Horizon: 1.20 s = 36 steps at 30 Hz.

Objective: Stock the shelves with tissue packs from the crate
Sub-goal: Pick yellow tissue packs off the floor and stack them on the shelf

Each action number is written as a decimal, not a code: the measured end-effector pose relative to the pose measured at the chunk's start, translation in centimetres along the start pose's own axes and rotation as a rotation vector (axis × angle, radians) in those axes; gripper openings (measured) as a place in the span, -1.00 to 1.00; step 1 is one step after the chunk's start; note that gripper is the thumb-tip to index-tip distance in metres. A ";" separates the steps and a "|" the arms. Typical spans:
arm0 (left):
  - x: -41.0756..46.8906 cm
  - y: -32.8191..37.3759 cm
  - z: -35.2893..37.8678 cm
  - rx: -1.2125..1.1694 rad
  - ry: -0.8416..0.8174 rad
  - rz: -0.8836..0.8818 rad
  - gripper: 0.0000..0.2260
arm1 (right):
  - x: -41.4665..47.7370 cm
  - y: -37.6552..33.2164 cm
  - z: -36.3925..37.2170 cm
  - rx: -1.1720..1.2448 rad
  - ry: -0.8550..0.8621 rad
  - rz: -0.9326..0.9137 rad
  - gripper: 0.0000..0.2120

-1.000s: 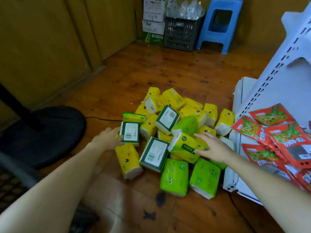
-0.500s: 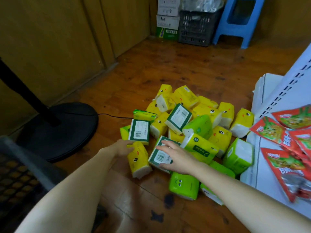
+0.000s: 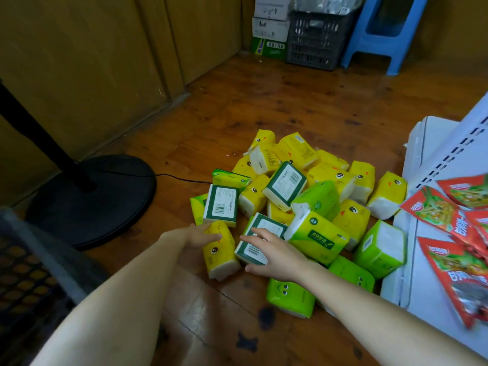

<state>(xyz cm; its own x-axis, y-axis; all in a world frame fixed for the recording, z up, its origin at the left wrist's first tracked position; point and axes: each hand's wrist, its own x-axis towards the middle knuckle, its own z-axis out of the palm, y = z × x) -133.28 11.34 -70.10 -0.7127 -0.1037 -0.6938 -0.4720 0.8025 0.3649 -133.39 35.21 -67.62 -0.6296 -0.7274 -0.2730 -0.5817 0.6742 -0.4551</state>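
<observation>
head view is showing both grips shifting since a second ago. the right grip [image 3: 274, 256] is no longer hovering over the lime pack [image 3: 319, 239] by the shelf [image 3: 427, 273]. it is now lying on the dark-green-edged pack [image 3: 250, 249] at the near edge of the pile, fingers spread wide across the label and thumb reaching under the near end. the left grip [image 3: 196, 235] is coming off the other labelled pack [image 3: 221, 204] and is now resting with straight fingers on the far end of a yellow pack [image 3: 220, 257] just beside it. neither grip is closing round anything yet. that is suggesting a two-pack pickup is being set up, one pack per grip, and no lift is under way.

the tissue packs [image 3: 303, 196] are lying in a loose heap on the wooden floor [image 3: 264, 101], close against the foot of the shelf. they are looking like soft plastic-wrapped bricks: yellow ones with chick faces, lime ones with eyes, and a few showing white barcode labels framed in dark green. several are leaning on each other, so pulling one out may be tipping its neighbours. red snack packets [image 3: 454, 270] are already filling the nearest part of the shelf.
</observation>
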 end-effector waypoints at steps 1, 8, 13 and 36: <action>0.1 -0.2 -0.1 -0.009 -0.003 -0.022 -0.17 | 0.0 0.0 0.0 -0.003 -0.002 0.000 -0.35; 0.1 0.3 0.4 -0.184 -0.101 -0.018 -0.53 | 0.0 0.1 -0.2 0.009 0.012 0.010 -0.35; -1.1 1.3 0.0 -0.141 -0.088 0.014 -0.55 | 0.0 0.1 -0.4 -0.001 0.007 0.010 -0.35; -1.7 -0.9 0.4 0.085 0.255 0.089 -0.44 | -0.1 -0.3 -0.6 0.028 -0.001 0.067 -0.30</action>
<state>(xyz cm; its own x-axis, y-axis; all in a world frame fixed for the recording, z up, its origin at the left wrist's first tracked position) -131.43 11.04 -69.54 -0.8622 -0.1666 -0.4785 -0.3643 0.8602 0.3569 -133.46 35.17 -66.90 -0.6659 -0.6811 -0.3044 -0.5238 0.7174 -0.4593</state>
